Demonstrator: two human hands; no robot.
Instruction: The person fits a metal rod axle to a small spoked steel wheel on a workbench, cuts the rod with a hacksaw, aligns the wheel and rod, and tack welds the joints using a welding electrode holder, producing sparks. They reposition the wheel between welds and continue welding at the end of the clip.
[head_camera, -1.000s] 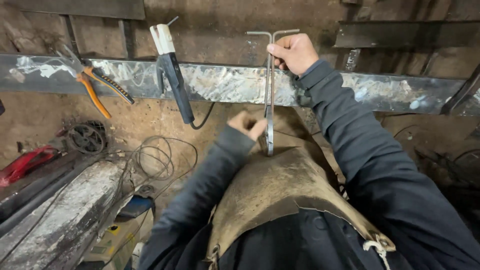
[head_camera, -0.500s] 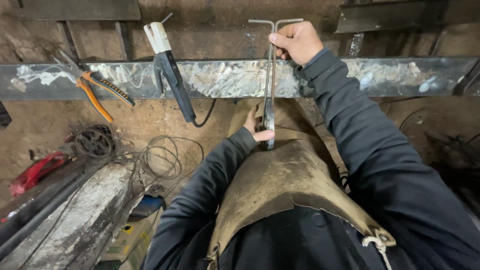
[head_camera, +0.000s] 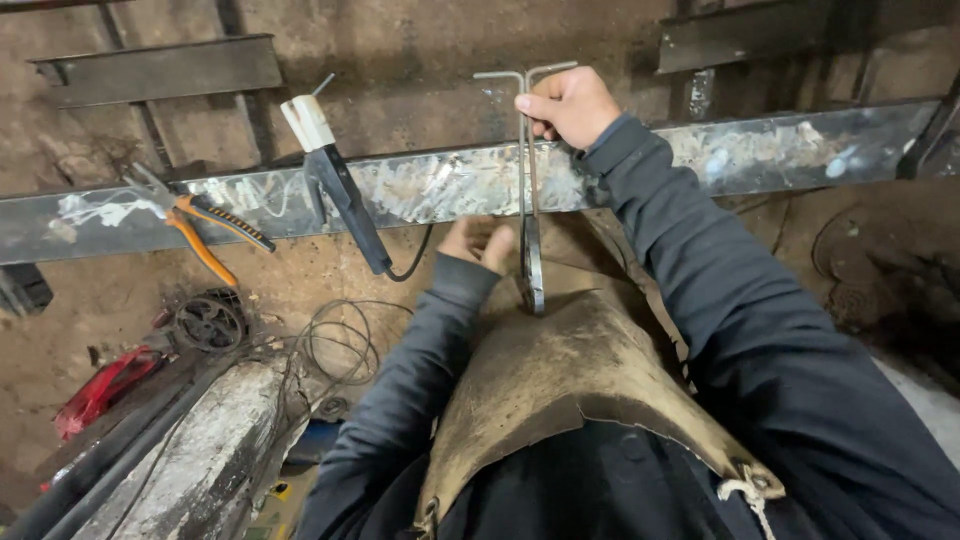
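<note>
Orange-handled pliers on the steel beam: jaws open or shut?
Open. The orange-handled pliers lie flat on the long steel beam, handles splayed apart; the jaw tips themselves are too small to make out.

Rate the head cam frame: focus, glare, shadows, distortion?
Head view: mostly sharp; right hand on the metal rods is crisp, left hand slightly soft. Dull sheen on the steel beam, no blown glare. Dim corners; wide-angle bend along the beam.

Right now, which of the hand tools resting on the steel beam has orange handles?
The pliers at the beam's left end. The electrode holder beside them is black with a white tip.
</note>
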